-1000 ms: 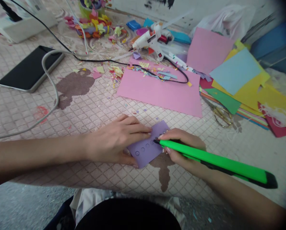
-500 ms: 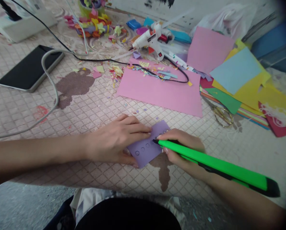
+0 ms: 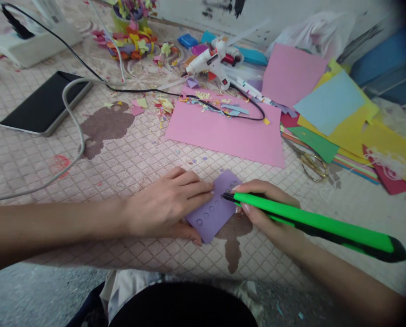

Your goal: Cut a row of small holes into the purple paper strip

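Purple paper (image 3: 214,221) lies on the quilted tablecloth (image 3: 135,165) near the table's front edge, set slantwise between the two hands, with a line of small drawn circles (image 3: 206,215) running along it. Left hand (image 3: 170,204) is palm down, fingertips on the paper's far-left side and thumb at the near corner, pressing rather than pinching; no gap under the fingers can be made out. Right hand (image 3: 269,204) has a narrow, pencil-style hold on the green pen (image 3: 312,222), fingers and thumb close behind the black tip, which is at the paper's surface near the circles; whether it actually touches is too small to tell. Handling, judged by eye: paper looks very light, thin, fairly stiff for its size, likely to slide or swivel on the cloth unless weighted, and easy to crease or dent since the quilting underneath is probably soft. Best hold is flat fingers along the left side plus thumb on the near corner, off the circles; to lift, pinch a bare corner. Pen looks light, rigid, smooth, long at the back, so likely tail-heavy; grip low near the tip. Beyond the paper: pink sheet (image 3: 230,143) with scraps and a cable on it, scissors (image 3: 312,166) to the right.
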`<action>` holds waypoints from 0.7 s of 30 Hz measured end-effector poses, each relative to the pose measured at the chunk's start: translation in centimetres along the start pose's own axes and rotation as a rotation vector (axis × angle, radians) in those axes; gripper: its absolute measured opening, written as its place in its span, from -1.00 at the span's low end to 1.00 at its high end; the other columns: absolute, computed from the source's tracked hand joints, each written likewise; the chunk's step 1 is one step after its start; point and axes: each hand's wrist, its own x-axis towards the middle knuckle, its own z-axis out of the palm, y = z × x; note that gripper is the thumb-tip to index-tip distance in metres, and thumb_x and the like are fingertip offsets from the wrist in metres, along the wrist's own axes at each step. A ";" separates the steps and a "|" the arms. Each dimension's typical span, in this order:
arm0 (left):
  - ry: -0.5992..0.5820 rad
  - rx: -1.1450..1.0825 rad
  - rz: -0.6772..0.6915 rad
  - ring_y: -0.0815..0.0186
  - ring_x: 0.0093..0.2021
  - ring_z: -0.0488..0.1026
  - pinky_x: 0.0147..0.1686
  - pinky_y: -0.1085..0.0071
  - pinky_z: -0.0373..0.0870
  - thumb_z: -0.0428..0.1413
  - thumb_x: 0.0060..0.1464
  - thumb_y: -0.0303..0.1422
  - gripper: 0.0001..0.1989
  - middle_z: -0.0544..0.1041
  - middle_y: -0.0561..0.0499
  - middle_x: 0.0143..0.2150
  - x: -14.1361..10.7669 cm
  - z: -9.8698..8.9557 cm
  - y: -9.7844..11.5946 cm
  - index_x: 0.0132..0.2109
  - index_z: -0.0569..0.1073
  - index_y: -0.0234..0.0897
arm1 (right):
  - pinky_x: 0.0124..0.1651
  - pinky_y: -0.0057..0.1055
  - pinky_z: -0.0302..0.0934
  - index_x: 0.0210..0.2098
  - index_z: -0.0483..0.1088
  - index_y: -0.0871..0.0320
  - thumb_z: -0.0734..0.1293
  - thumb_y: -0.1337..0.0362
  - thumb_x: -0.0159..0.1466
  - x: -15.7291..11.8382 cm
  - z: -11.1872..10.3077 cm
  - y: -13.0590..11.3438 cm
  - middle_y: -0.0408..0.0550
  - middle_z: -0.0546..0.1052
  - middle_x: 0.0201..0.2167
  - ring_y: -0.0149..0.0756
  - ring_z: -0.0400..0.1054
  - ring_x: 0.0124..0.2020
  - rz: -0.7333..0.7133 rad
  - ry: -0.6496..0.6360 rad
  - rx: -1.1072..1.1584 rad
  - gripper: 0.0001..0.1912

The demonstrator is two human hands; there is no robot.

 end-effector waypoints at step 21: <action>-0.062 0.068 0.018 -0.07 0.35 0.10 0.37 -0.08 -0.17 0.05 0.24 -0.06 -0.35 0.30 -0.27 0.28 -0.3 0.1 0.1 0.27 0.24 -0.48 | -0.41 -0.43 0.35 -0.17 0.47 0.08 0.30 0.42 0.21 0.1 0.4 -0.3 -0.10 0.58 -0.35 -0.35 0.47 -0.40 -0.063 -0.023 -0.060 -0.78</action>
